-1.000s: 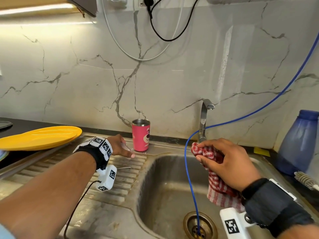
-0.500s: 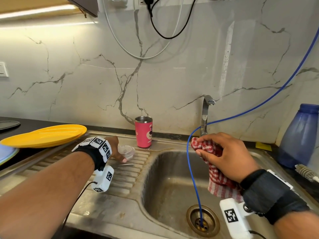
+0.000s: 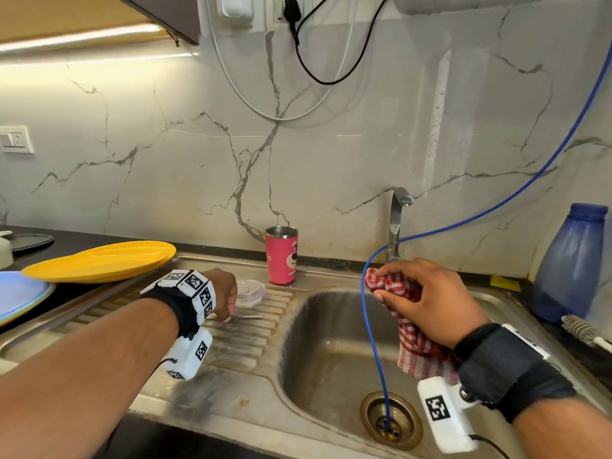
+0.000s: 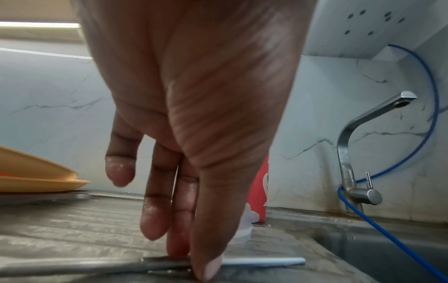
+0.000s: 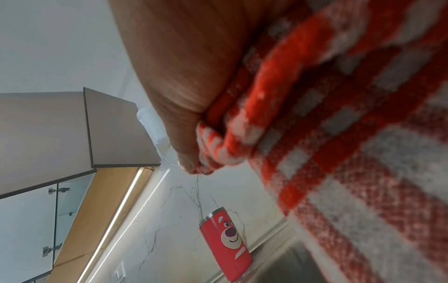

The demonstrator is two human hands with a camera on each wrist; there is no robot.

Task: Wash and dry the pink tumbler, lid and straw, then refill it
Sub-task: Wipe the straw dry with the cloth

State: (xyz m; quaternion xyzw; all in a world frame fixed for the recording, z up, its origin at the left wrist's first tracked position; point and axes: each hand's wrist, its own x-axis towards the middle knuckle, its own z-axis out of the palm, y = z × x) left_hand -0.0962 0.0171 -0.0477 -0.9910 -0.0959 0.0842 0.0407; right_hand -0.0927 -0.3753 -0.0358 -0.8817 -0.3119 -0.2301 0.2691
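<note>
The pink tumbler (image 3: pixel 282 256) with a bear face stands upright and uncovered at the back of the steel drainboard (image 3: pixel 245 346). Its clear lid (image 3: pixel 249 291) lies just in front of it. The metal straw (image 3: pixel 246 316) lies flat on the drainboard ridges. My left hand (image 3: pixel 227 313) reaches down onto the straw; in the left wrist view the thumb and fingertips (image 4: pixel 177 249) pinch the straw (image 4: pixel 266 261) against the steel. My right hand (image 3: pixel 397 286) hovers over the sink and grips a bunched red-and-white checked cloth (image 3: pixel 417 352). The tumbler (image 5: pixel 225 241) also shows in the right wrist view.
A blue hose (image 3: pixel 374 326) hangs from the wall into the sink drain (image 3: pixel 390 422), passing the tap (image 3: pixel 395 223). Yellow plates (image 3: pixel 99 260) and a blue plate (image 3: pixel 20 293) sit left of the drainboard. A blue bottle (image 3: pixel 569 263) and a bottle brush (image 3: pixel 579 329) stand at right.
My left hand has come back from beside the tumbler, past the lid, and dropped onto the straw. The right hand with the cloth has stayed over the sink.
</note>
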